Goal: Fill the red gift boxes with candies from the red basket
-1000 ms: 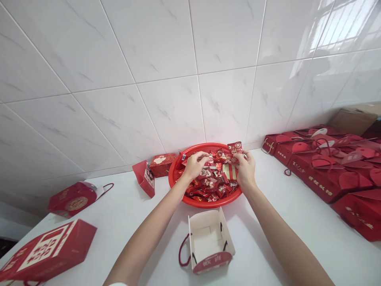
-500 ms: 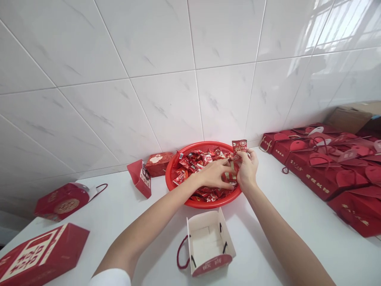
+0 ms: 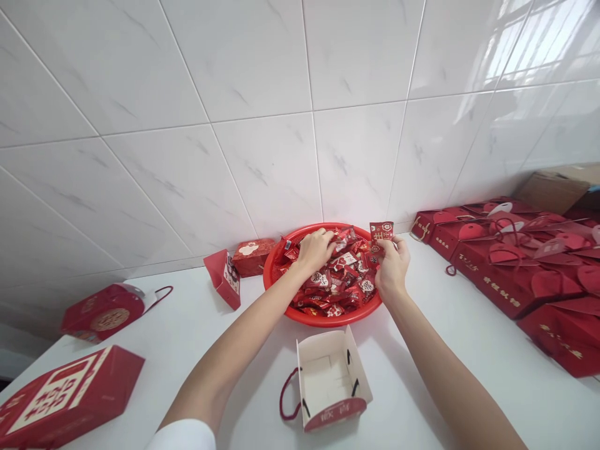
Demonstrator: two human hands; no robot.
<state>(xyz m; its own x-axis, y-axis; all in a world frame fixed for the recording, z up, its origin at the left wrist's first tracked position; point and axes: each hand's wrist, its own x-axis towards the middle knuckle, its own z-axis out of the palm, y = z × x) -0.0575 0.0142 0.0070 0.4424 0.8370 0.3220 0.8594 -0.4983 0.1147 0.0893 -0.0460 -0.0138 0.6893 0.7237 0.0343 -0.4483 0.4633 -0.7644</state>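
Note:
A round red plastic basket (image 3: 323, 322) holds a heap of small red wrapped candies (image 3: 344, 281) with white and gold print. My left hand (image 3: 317, 251) is over the basket's back half, its fingers curled on a shiny red candy packet (image 3: 344, 237). At the right rim, my right hand (image 3: 392, 267) pinches a flat red packet (image 3: 381, 232) with gold characters, held upright between thumb and fingers. In front of the basket stands an open gift box (image 3: 328, 375), white inside, with a dark red cord handle at its left; its visible floor is bare.
Rows of closed red gift boxes (image 3: 497, 272) line the right side, with a cardboard box (image 3: 553, 187) behind. Left of the basket are a small red box (image 3: 253, 256) and a red folded carton (image 3: 224, 280). Two larger red boxes (image 3: 98, 312) (image 3: 70, 400) lie farther left. A tiled wall backs the table.
My left hand has moved left and back across the basket, away from my right hand, uncovering the candies in the middle. My right hand still holds its flat packet at the rim.

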